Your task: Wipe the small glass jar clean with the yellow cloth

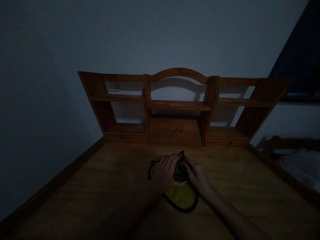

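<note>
A dark, glossy, rounded object (179, 172) sits between my two hands; the dim light hides what kind it is. My left hand (165, 173) is closed around its left side, thumb below and fingers over the top. From the right, my right hand (199, 176) grips the same object with bent fingers, their tips partly hidden. Under both hands a yellow cloth piece with black edging (181, 198) lies on the wooden desk (120, 186). Its rounded end points toward me, and narrow black-tipped corners show at the far side.
A wooden shelf unit (178, 105) with several compartments stands along the desk's back edge, against a pale wall (130, 36). A wall socket (113, 87) shows through its left opening. Raised wooden borders run along both desk sides. Whitish fabric (300, 168) lies beyond the right border.
</note>
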{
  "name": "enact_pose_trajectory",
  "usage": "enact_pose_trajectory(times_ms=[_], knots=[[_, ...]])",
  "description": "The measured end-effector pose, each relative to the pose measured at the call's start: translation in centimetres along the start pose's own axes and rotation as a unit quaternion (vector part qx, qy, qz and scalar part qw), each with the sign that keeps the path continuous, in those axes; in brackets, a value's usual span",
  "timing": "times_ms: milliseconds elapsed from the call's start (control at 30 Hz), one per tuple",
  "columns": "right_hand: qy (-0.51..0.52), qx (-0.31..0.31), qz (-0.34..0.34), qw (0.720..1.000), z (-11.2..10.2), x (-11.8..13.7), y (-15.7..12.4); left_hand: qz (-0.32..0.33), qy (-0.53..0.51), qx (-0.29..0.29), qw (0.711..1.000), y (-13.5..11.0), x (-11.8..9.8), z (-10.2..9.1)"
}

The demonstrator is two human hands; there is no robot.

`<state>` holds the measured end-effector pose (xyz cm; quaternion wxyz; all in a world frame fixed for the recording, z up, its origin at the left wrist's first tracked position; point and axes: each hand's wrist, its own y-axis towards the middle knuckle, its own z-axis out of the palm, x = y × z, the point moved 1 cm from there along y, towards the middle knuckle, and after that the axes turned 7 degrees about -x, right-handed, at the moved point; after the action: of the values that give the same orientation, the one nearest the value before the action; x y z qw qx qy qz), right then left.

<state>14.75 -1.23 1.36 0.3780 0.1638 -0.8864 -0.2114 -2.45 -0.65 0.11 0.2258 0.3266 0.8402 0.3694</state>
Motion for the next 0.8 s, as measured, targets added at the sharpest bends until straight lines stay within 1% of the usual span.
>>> enact_pose_trajectory(times_ms=[267, 533, 800], knots=[[0.009, 0.001, -0.037, 0.999, 0.2, -0.27, -0.01, -0.017, -0.007, 0.002, 1.0, -0.02, 0.05, 0.07], [0.013, -0.011, -0.01, 1.0, 0.22, -0.57, -0.01, -0.023, -0.006, -0.009, 1.0, 0.08, -0.13, -0.09], [0.033, -0.015, -0.004, 0.999, 0.18, -0.37, 0.1, -0.038, -0.011, 0.002, 0.999, 0.18, -0.2, -0.3]])
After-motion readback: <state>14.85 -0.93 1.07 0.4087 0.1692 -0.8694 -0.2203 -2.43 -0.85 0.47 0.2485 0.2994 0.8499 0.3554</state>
